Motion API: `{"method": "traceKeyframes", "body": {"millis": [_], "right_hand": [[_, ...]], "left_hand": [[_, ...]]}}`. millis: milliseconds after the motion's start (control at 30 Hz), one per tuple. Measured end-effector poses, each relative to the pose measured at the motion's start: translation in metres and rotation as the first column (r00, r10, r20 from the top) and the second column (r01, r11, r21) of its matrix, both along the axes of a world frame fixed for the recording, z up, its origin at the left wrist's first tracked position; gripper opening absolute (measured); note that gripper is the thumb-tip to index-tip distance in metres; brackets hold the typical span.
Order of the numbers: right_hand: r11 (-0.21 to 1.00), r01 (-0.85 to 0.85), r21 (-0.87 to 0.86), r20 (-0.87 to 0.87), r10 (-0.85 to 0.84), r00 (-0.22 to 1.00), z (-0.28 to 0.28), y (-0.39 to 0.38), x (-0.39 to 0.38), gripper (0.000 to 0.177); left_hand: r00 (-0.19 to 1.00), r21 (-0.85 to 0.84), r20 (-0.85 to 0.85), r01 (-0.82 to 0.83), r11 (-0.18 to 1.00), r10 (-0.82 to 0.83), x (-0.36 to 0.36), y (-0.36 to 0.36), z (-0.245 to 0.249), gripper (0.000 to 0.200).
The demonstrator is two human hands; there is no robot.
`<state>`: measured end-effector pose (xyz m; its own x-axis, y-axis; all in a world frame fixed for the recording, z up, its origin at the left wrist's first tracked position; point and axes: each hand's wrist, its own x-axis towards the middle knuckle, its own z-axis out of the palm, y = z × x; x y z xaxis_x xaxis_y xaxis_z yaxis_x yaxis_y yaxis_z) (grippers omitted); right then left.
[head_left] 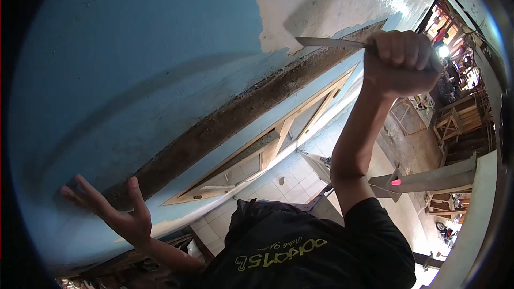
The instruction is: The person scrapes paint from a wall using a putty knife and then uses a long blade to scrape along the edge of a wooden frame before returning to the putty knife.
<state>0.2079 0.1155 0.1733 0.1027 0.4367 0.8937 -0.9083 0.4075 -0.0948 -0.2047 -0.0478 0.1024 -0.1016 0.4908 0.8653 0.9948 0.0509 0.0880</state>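
Note:
A putty knife [333, 42], its thin metal blade seen nearly edge-on, is gripped in my right hand [402, 61], fingers wrapped round the handle, which they hide. The blade tip is close by the ragged lower edge of a whitish patch [321, 5] on the blue wall [160, 37]. A shadow of arm and blade falls across the wall. At the lower left, my left hand [120, 217] is open with fingers spread, holding nothing; its fingertips overlap the wall and the end of a dark rough ledge [214, 134].
Below the ledge is a wooden window frame [278, 134]. White floor tiles [262, 192] show far down. On the right are a grey beam [439, 179], wooden furniture [450, 128] and a parked motorbike [443, 229]. My black T-shirt [300, 251] fills the lower middle.

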Motion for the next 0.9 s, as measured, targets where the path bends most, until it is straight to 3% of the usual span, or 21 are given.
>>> {"method": "traceKeyframes", "body": {"millis": [133, 167, 267, 300, 400, 467, 500, 600, 633, 667, 733, 833, 900], "right_hand": [[0.978, 0.196, -0.075, 0.139, -0.184, 0.973, -0.004, 0.001, -0.014, 0.036], [0.986, 0.143, -0.091, 0.043, -0.139, 0.989, -0.001, -0.001, -0.013, 0.035], [0.971, 0.201, -0.127, 0.022, -0.2, 0.98, -0.008, 0.004, -0.009, 0.035], [0.971, 0.224, -0.087, 0.117, -0.213, 0.97, -0.006, 0.004, -0.01, 0.035], [0.973, 0.181, -0.143, -0.003, -0.183, 0.983, 0.001, -0.005, -0.015, 0.035], [0.999, 0.019, -0.044, -0.066, -0.022, 0.998, -0.002, 0.0, 0.0, 0.034], [0.982, 0.176, -0.072, -0.003, -0.177, 0.984, -0.006, 0.001, -0.013, 0.033], [0.936, 0.323, -0.137, 0.15, -0.303, 0.941, -0.005, -0.001, -0.009, 0.034], [0.925, 0.338, -0.174, 0.055, -0.334, 0.941, -0.004, -0.004, -0.009, 0.035], [0.987, 0.145, -0.064, -0.003, -0.146, 0.989, -0.004, 0.0, 0.002, 0.035], [0.953, 0.273, -0.131, 0.034, -0.271, 0.962, -0.008, 0.002, -0.011, 0.034], [0.965, 0.228, -0.129, 0.082, -0.219, 0.972, -0.002, -0.002, -0.016, 0.034], [0.992, 0.093, -0.086, -0.012, -0.095, 0.995, 0.0, -0.002, -0.005, 0.035]], "left_hand": [[0.999, -0.018, -0.005, -0.037, 0.999, 0.037, 0.0, -0.001, 0.0, 0.085], [1.0, -0.022, -0.003, -0.031, 0.999, 0.031, -0.001, -0.001, -0.001, 0.086], [0.999, -0.023, 0.009, -0.046, 0.999, 0.046, -0.001, -0.002, -0.001, 0.087], [0.999, -0.024, 0.011, -0.051, 0.998, 0.051, -0.001, -0.001, -0.001, 0.087], [1.0, -0.007, 0.011, -0.022, 1.0, 0.022, 0.001, 0.0, -0.001, 0.088], [0.999, -0.022, 0.017, -0.044, 0.999, 0.044, 0.001, 0.0, -0.001, 0.087], [0.998, -0.027, 0.021, -0.06, 0.998, 0.061, 0.001, -0.001, -0.001, 0.087], [0.999, -0.013, 0.028, -0.031, 0.999, 0.032, 0.0, 0.0, -0.002, 0.088], [1.0, -0.017, 0.009, -0.029, 0.999, 0.03, -0.001, 0.0, -0.002, 0.088], [0.999, -0.016, -0.009, -0.031, 0.999, 0.031, -0.002, 0.0, -0.001, 0.087], [0.999, -0.013, -0.012, -0.04, 0.999, 0.04, -0.002, -0.001, -0.001, 0.087], [0.999, -0.013, -0.003, -0.042, 0.999, 0.042, 0.0, 0.0, -0.001, 0.087], [0.999, -0.014, -0.026, -0.042, 0.999, 0.042, -0.002, 0.0, -0.001, 0.088]]}}
